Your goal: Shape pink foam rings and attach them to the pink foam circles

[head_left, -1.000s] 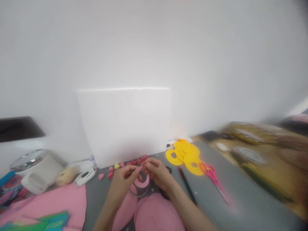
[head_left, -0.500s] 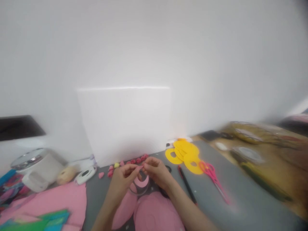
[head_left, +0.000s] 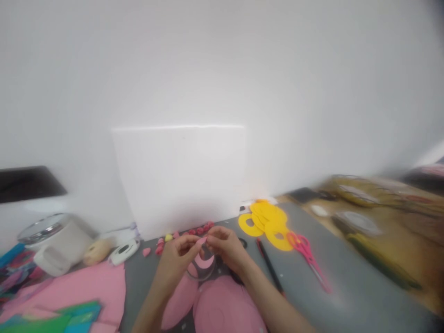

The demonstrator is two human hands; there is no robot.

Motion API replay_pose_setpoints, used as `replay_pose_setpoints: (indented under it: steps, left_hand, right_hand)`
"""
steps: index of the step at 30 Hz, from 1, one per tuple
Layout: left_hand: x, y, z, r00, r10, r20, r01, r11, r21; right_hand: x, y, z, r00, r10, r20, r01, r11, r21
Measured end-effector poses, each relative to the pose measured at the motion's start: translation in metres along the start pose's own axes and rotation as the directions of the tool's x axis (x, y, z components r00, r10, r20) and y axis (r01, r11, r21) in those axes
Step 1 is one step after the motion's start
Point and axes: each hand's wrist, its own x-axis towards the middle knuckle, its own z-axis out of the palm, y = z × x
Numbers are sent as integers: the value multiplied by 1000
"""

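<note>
Above the grey mat my left hand (head_left: 175, 259) and my right hand (head_left: 227, 252) come close together, each in a pinch. A small pink piece of thin sheet (head_left: 200, 242) is stretched between their fingertips; whether it is paper, felt or foam I cannot tell. Just under the fingers shows a curved pink piece (head_left: 205, 263), by a clear round rim (head_left: 199, 279). Nearer to me lie large pink rounds (head_left: 225, 307), partly covered by my forearms. Behind the hands sits a row of small red and pink pieces (head_left: 200, 231), and a pink heart (head_left: 146, 252) lies to the left.
Yellow rings (head_left: 268, 217) are piled at right, beside pink scissors (head_left: 308, 256) and a black pen (head_left: 269, 266). At left stand a white lidded mug (head_left: 64, 245), a white oval device (head_left: 124, 252) and pink sheets (head_left: 111, 282). A white board (head_left: 183, 175) leans on the wall.
The pink piece between my fingertips now shows a slightly larger face, tilted a little differently. Both hands stay in nearly the same place.
</note>
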Motion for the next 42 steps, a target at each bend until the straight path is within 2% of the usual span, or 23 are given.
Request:
replay_pose_setpoints:
  steps: [5,11,16,23,30,37,42]
  left_hand:
    - [0,-1,0,1000,-6,12,7,1000,-15]
    - [2,-3,-3,999,-21,-24,20,998,-58]
    - [1,-2,-3,1000,-9,12,9,1000,-28]
    - [1,-1,1,999,11,35,-12,1000,18]
    - [0,1,2,1000,6,9,-6,1000,4]
    - [2,0,0,999,-3,-40,3,1000,-21]
    - [2,-1,-1,1000,-22,-6,22,1000,-3]
  right_hand:
    - [1,1,0,1000,-9,9,8,999,39]
    - [0,-4,2,1000,14,17,-15,997,72]
    - [-1,-5,2,999,33,13,-34,997,76]
    - [0,0,0,994,-15,108,11,999,34]
    - [1,2,-3,999,-25,42,24,1000,14]
    - [1,-1,0,997,-4,74,-1,998,68]
    - [0,-2,0,999,6,40,-7,1000,28]
